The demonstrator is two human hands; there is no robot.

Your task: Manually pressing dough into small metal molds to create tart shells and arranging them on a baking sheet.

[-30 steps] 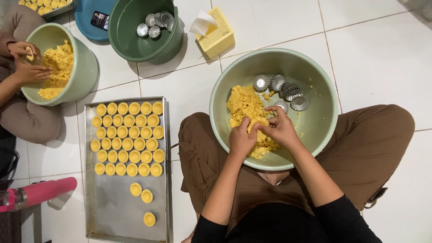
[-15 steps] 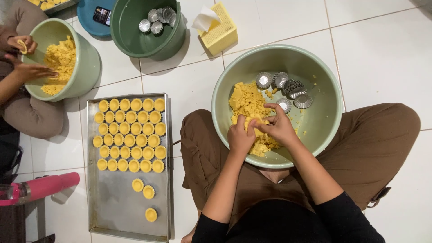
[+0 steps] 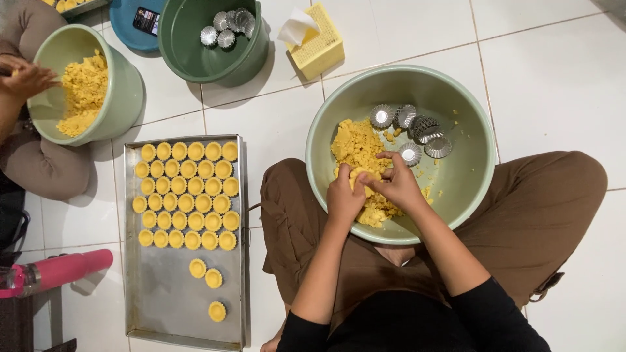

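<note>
Left hand [image 3: 343,197] and right hand [image 3: 396,186] both closed on yellow dough [image 3: 357,148] inside pale green bowl [image 3: 469,124], metal moulds [image 3: 417,130] at 1 o'clock.

Big bowl [image 3: 469,130] sits on floor betw. person's knees; dough [image 3: 355,146] in its left half, fluted tins [image 3: 411,127] in far part, right of dough. Both hands in bowl at near rim: left hand [image 3: 343,199] just left of right hand [image 3: 399,186], touching. Tray [image 3: 176,306] lies left of bowl w/ filled shells [image 3: 186,195] in rows at far end. Tissue box [image 3: 317,40] beyond bowl.
</note>
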